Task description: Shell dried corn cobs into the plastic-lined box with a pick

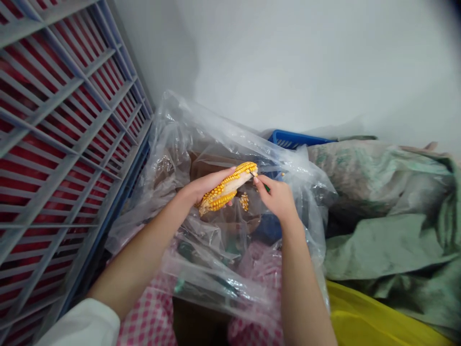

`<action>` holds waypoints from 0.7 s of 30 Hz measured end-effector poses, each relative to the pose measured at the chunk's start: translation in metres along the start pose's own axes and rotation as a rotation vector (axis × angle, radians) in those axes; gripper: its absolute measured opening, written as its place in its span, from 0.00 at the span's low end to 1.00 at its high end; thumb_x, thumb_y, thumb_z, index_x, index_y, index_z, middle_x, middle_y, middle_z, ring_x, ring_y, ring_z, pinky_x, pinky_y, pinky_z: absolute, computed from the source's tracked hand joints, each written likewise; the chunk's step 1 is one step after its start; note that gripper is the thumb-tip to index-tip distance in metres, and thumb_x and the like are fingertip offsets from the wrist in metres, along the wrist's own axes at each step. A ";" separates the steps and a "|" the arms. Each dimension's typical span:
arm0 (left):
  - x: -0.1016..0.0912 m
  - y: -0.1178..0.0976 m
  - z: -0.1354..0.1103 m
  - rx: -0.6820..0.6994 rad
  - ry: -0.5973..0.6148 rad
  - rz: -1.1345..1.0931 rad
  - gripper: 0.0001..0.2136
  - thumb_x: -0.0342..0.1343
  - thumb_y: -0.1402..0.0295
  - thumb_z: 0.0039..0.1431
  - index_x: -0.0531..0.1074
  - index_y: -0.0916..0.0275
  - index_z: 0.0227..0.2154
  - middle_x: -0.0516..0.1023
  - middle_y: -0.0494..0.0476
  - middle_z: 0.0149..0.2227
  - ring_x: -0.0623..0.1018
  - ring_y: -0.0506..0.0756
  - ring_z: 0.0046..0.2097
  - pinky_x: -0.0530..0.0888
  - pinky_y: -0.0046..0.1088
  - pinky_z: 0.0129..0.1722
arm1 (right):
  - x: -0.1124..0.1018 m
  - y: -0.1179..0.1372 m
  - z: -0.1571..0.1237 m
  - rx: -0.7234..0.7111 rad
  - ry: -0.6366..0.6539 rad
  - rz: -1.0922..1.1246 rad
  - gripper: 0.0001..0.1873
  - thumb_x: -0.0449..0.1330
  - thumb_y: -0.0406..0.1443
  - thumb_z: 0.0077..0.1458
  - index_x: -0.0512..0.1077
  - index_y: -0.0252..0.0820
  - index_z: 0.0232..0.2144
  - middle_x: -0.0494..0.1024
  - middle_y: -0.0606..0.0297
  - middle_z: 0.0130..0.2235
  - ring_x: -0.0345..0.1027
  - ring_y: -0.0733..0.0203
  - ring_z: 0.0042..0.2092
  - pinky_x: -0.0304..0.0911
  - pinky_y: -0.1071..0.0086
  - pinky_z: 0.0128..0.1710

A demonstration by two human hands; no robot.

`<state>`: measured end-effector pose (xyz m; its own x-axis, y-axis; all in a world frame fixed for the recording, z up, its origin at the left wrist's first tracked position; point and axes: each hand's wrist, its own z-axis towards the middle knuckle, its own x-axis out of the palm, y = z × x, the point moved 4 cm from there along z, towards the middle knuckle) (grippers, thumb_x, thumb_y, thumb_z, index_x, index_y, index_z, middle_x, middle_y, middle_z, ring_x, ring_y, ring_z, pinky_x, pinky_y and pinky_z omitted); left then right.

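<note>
My left hand [201, 187] is wrapped round a dried yellow corn cob [227, 187], held over a clear plastic bag [212, 144]. Part of the cob is stripped to its pale core. My right hand [275, 197] is closed in a pinch at the cob's tip, gripping a thin dark green tool [265, 187] whose end touches the kernels. A small clump of loose kernels [245, 201] hangs or falls just under the cob.
A grey slatted crate wall [61, 144] with red behind it stands at the left. A blue basket [295, 139] sits behind the bag. Green woven sacks [389, 211] lie at the right, a yellow bag [363, 322] below them. Pink checked cloth [151, 317] covers my lap.
</note>
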<state>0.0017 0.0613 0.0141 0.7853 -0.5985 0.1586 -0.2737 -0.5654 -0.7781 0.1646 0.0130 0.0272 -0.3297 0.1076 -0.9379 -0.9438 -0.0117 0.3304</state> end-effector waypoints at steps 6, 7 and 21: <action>0.002 0.001 -0.002 -0.173 0.190 -0.084 0.24 0.42 0.47 0.53 0.70 0.64 0.30 0.72 0.56 0.18 0.71 0.52 0.18 0.67 0.27 0.17 | -0.009 -0.001 -0.002 -0.001 -0.049 0.092 0.20 0.44 0.45 0.59 0.73 0.43 0.31 0.73 0.66 0.24 0.62 0.65 0.25 0.51 0.73 0.28; 0.004 0.001 -0.003 -0.170 0.203 -0.098 0.24 0.42 0.47 0.53 0.70 0.65 0.30 0.72 0.56 0.18 0.71 0.52 0.18 0.67 0.26 0.17 | -0.010 -0.001 -0.002 0.005 -0.061 0.110 0.21 0.44 0.45 0.59 0.73 0.43 0.30 0.72 0.66 0.23 0.61 0.65 0.24 0.50 0.74 0.28; -0.006 -0.005 0.000 0.390 -0.375 0.442 0.21 0.44 0.46 0.52 0.66 0.60 0.35 0.73 0.50 0.33 0.72 0.51 0.33 0.66 0.25 0.32 | 0.002 -0.013 0.000 0.369 0.068 0.767 0.22 0.49 0.49 0.53 0.66 0.40 0.18 0.53 0.74 0.14 0.44 0.71 0.17 0.41 0.73 0.19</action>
<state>-0.0019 0.0677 0.0169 0.8043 -0.4490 -0.3893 -0.4477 -0.0269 -0.8938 0.1761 0.0135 0.0209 -0.8862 0.1423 -0.4409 -0.3941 0.2686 0.8789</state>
